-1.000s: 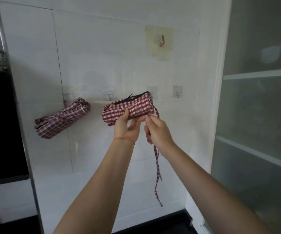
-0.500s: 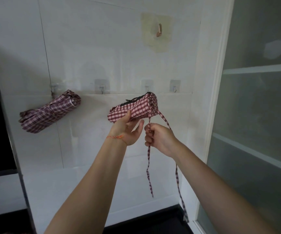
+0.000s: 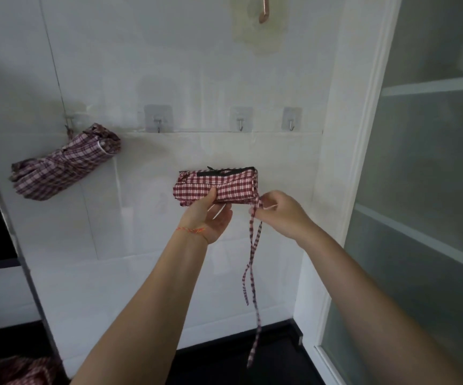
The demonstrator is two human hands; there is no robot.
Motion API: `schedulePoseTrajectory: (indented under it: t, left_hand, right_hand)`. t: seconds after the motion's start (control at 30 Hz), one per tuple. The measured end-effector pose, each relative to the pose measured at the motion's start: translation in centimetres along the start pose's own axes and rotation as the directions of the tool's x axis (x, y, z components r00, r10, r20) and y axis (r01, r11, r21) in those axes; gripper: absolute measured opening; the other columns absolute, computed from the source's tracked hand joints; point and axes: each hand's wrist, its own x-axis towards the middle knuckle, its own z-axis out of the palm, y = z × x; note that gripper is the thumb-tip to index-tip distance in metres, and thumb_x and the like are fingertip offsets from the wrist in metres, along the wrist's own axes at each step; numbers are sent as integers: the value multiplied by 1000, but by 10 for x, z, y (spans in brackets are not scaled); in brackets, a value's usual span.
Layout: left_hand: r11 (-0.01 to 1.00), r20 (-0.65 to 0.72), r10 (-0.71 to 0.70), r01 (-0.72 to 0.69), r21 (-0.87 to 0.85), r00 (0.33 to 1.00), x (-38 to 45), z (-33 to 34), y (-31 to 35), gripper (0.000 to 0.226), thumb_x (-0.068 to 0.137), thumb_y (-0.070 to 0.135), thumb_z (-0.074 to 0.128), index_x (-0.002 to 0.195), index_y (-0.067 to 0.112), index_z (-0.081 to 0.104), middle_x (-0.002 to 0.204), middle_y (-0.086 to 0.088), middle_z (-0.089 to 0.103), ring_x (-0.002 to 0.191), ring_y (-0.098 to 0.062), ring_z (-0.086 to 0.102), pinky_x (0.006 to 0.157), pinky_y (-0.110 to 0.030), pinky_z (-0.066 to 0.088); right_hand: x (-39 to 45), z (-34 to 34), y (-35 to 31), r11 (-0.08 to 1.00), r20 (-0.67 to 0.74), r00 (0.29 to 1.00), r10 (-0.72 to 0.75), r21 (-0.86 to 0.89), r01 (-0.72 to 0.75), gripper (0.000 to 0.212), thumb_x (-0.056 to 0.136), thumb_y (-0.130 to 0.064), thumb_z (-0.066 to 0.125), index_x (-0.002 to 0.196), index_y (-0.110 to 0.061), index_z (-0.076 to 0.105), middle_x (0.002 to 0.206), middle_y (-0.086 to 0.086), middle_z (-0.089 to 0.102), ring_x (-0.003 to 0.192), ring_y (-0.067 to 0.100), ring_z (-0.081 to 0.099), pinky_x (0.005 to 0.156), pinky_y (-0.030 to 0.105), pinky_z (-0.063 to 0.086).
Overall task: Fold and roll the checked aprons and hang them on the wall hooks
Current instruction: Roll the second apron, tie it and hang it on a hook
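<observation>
A rolled red-and-white checked apron with a black trim on top is held level in front of the white wall. My left hand grips it from below, thumb on its front. My right hand pinches the apron's checked ties at the roll's right end; two strands hang down from it. A second rolled checked apron hangs tilted from the leftmost wall hook. Three bare clear adhesive hooks sit above: one, another, and a third.
A copper hook on a yellowed patch sits high on the wall. A frosted glass door with a white frame fills the right side. More checked cloth shows at the bottom left corner. A dark opening lies at the left edge.
The roll has come down from hook height and now lies level. My right hand has moved up the ties to the roll's right end. The camera has tilted lower.
</observation>
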Motion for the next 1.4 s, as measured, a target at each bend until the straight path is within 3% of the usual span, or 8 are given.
schedulePoseTrajectory:
  t: [0.17, 0.3, 0.57, 0.77, 0.87, 1.07, 1.2, 1.4]
  left_hand:
    - [996, 78, 83, -84, 17, 994, 3, -5, -5, 10, 94, 21, 68, 98, 12, 67, 91, -6, 76, 96, -21, 68, 83, -30, 56]
    - [984, 162, 111, -131, 118, 980, 0, -4, -13, 15, 96, 25, 65, 105, 15, 68, 108, -4, 75, 108, -19, 66, 85, -29, 52]
    - [950, 426, 41, -168, 264, 904, -9, -32, -4, 39, 91, 16, 60, 130, 11, 58, 129, -3, 66, 121, -27, 62, 92, -35, 56]
    - [930, 524, -196, -12, 367, 829, -24, -45, 11, 63, 85, 39, 68, 130, -4, 57, 132, -27, 58, 116, -39, 60, 99, -49, 48]
    - [828, 549, -361, -11, 560, 753, -31, -38, 11, 60, 103, 44, 33, 139, -2, 47, 133, -24, 57, 114, -37, 61, 98, -47, 51]
    - [786, 582, -484, 33, 617, 654, -22, -52, 1, 63, 89, 37, 64, 137, 0, 47, 119, -18, 64, 101, -29, 67, 91, -45, 54]
    - [765, 610, -379, -135, 630, 696, -14, -56, 3, 52, 72, 44, 84, 109, 9, 74, 104, -5, 73, 95, -20, 70, 86, -32, 55]
    - [524, 499, -203, -337, 782, 843, -1, -59, 14, 41, 85, 20, 76, 120, 2, 64, 114, -11, 71, 104, -27, 67, 97, -36, 54]
  right_hand:
    - [12, 1, -2, 623, 150, 977, 154, 752, -214, 30, 99, -32, 50, 116, -7, 53, 98, 12, 70, 97, 29, 68, 83, 37, 50]
    - [11, 6, -6, 773, 250, 968, 7, 613, -164, 44, 89, -40, 69, 118, -9, 62, 106, 9, 72, 88, 28, 73, 82, 39, 60]
    - [16, -11, 8, 664, 156, 973, -168, 748, -5, 33, 83, -3, 72, 114, -2, 62, 94, 11, 72, 73, 21, 70, 66, 27, 58]
    - [16, -44, 8, 732, 461, 793, -398, 681, -29, 46, 64, -18, 91, 103, -9, 68, 89, 11, 72, 79, 21, 70, 68, 28, 58]
    - [16, -44, -3, 817, 562, 722, -404, 576, 10, 34, 82, 7, 68, 109, -15, 64, 94, 9, 69, 86, 24, 68, 72, 32, 58]
    - [14, -31, -6, 848, 639, 630, -442, 526, 61, 34, 85, 14, 61, 108, -12, 62, 111, 20, 57, 107, 39, 57, 91, 47, 52]
    - [14, -26, -9, 877, 546, 762, -348, 477, 59, 51, 89, 14, 57, 123, -23, 64, 121, 11, 67, 114, 33, 63, 95, 45, 55]
    - [30, -25, -5, 978, 433, 888, -155, 196, 75, 22, 97, -3, 55, 107, -16, 71, 108, 3, 73, 106, 21, 67, 88, 24, 54]
